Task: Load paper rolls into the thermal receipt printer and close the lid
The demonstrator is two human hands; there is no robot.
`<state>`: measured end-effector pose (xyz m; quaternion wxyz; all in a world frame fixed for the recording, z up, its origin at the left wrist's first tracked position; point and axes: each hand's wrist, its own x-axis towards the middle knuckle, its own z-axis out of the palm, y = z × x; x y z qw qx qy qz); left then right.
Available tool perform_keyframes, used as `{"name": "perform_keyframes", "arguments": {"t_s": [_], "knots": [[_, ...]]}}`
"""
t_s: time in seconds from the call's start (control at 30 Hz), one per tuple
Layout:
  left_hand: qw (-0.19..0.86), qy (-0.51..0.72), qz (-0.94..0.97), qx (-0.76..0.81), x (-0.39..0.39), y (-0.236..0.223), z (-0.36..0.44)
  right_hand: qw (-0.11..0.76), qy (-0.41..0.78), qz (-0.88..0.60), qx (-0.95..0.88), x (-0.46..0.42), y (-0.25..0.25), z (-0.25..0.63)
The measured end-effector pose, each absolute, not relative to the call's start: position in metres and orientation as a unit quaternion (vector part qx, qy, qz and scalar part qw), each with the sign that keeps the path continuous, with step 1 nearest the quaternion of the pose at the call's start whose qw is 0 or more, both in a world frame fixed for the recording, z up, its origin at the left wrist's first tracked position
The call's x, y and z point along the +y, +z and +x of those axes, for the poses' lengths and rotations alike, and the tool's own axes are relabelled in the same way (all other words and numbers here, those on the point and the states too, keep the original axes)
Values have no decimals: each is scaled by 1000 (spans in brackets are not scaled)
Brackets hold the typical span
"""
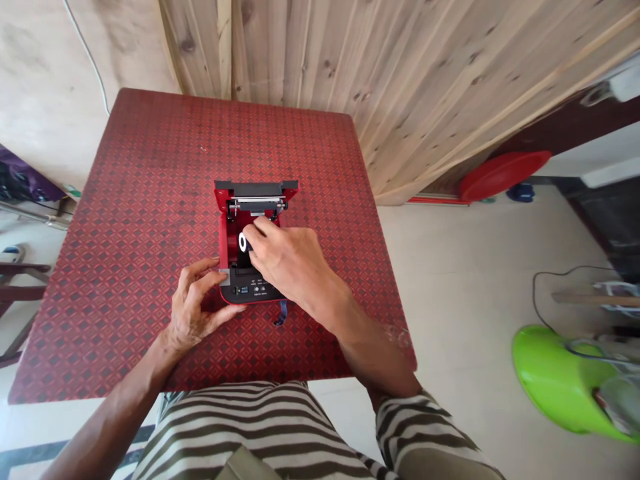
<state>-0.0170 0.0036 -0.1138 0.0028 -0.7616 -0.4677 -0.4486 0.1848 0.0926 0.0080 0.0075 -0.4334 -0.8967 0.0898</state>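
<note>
A small red and black portable printer (pixel 231 230) sits on the table with its lid (pixel 256 189) raised at the back. Inside its open bay is a small paper roll (pixel 243 241), whose white ring-shaped end faces left. My right hand (pixel 287 257) reaches in from the right with fingers closed around the roll; they hide most of it. My left hand (pixel 195 300) grips the printer's front left corner, fingers on the side and top, thumb along the front edge. A dark strap (pixel 281 313) hangs from the printer's front.
The printer stands on a table (pixel 150 167) with a red patterned cover. Behind it rises a wooden plank wall (pixel 300 53). A green plastic stool (pixel 555 380) and a red round object (pixel 503 175) are on the right. A dark wooden chair (pixel 23 293) is at left.
</note>
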Motion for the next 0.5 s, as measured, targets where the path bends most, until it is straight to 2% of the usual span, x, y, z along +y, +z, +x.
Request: {"name": "perform_keyframes", "arguments": {"t_s": [0.07, 0.17, 0.3, 0.37, 0.5], "knots": [[-1, -448, -762, -467, 3, -114, -17, 108, 125, -447, -879, 86, 14, 208], [-2, -446, -764, -466, 4, -113, -18, 304, 199, -476, -801, 89, 9, 247], [2, -444, -766, -466, 5, -112, -18, 488, 298, -531, -626, 107, -38, 276], [4, -443, -766, -466, 6, -111, -18, 516, 332, -553, -564, 115, -70, 275], [0, -437, -766, -472, 5, -112, -20, 462, 316, -617, -553, 118, -114, 261]]}}
